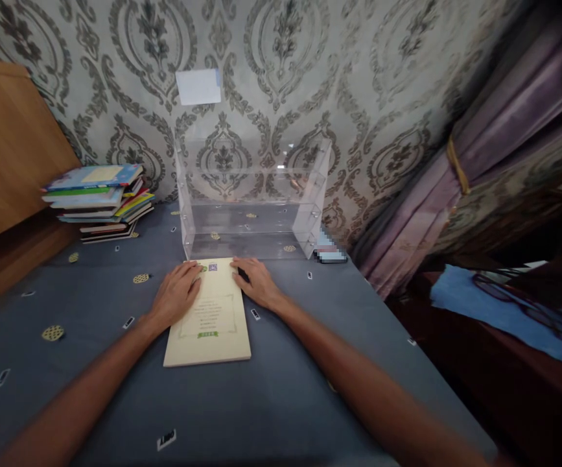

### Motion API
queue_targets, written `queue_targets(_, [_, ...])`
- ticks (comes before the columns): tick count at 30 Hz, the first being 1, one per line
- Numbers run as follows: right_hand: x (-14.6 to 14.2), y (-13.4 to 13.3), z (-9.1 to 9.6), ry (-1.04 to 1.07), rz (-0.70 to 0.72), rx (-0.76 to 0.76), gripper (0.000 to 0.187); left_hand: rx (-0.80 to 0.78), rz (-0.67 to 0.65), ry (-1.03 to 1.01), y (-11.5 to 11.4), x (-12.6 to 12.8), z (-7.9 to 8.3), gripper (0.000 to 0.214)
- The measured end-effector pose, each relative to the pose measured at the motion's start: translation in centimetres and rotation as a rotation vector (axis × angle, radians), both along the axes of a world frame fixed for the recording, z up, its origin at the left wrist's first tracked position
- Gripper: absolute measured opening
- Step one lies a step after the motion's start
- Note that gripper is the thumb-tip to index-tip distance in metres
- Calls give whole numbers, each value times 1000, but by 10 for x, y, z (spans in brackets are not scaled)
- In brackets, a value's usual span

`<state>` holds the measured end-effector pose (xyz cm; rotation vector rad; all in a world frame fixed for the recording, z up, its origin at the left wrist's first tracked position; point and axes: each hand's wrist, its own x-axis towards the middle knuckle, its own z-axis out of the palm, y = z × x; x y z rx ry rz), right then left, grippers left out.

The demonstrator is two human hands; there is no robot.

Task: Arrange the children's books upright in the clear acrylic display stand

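Observation:
A cream-coloured book [210, 327] lies flat on the grey patterned tablecloth [271, 389], back cover up. My left hand [176, 295] rests on its far left corner with the fingers stretched flat. My right hand [256, 280] lies on its far right corner, fingers flat and slightly spread. Just beyond the book stands a clear acrylic rack [251, 201] with nothing in it, against the wall.
A stack of colourful books [100, 201] sits at the back left beside a wooden cabinet [3, 143]. A small stack of flat items [332, 251] lies right of the rack. Purple curtains [494, 162] hang at the right, past the table's edge.

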<state>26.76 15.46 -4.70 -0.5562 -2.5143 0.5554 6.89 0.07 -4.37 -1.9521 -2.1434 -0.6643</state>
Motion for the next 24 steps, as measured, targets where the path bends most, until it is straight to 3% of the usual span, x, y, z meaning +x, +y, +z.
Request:
queue_targets(13, [1, 2, -2, 16, 18, 7, 31, 60, 20, -133, 1, -19, 6, 33])
queue_targets(24, [1, 1, -2, 13, 1, 31, 29, 77, -22, -68, 1, -22, 6, 30])
